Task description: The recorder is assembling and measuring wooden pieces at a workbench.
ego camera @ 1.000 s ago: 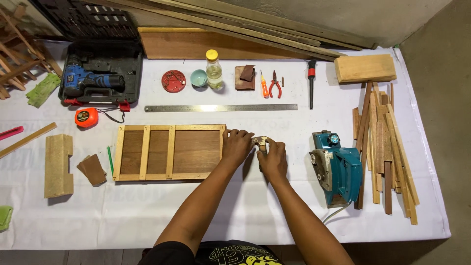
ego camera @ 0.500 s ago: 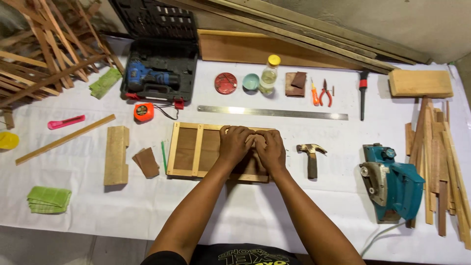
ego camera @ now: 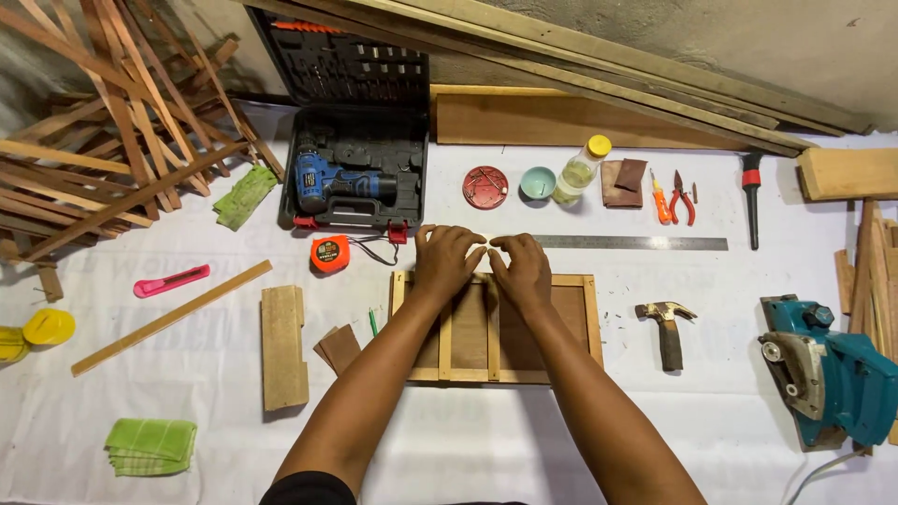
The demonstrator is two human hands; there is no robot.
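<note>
Bench (ego camera: 580, 440) w/ white cover fills the room's middle, tools spread all over it. Far edge: long timber boards (ego camera: 599, 65) lying along the wall, plus a flat wooden panel (ego camera: 561, 120) just in front. Far left, a loose heap of wood slats (ego camera: 103, 140). Open black drill case (ego camera: 351, 140) w/ a blue cordless drill (ego camera: 327, 180) lying inside. Right edge: teal electric planer (ego camera: 828, 374), more wood strips (ego camera: 875, 262) behind it.

Centre, right in front of the person: a shallow wooden frame (ego camera: 575, 323) w/ crossbars, lying flat. Both hands are at its far rail, fingertips close together, almost touching. Left hand (ego camera: 447, 260) and right hand (ego camera: 521, 269) press or pinch sth small at the rail's top edge; can't tell what, fingers hide it, so whether they're clamped on anything is unclear.

Steel ruler (ego camera: 636, 243) lies just beyond the frame. Wood block (ego camera: 283, 346) and a long wooden strip (ego camera: 173, 316) left of it. Hammer (ego camera: 666, 327) just right of the frame, apart from it. Folded green cloth (ego camera: 150, 445) near left corner. Orange tape measure (ego camera: 329, 253) near the left hand. Pink utility knife (ego camera: 171, 280) further left. Red round tin (ego camera: 485, 187), small teal bowl (ego camera: 537, 183), yellow-capped bottle (ego camera: 580, 170), orange pliers (ego camera: 682, 196) in a row past the ruler.
</note>
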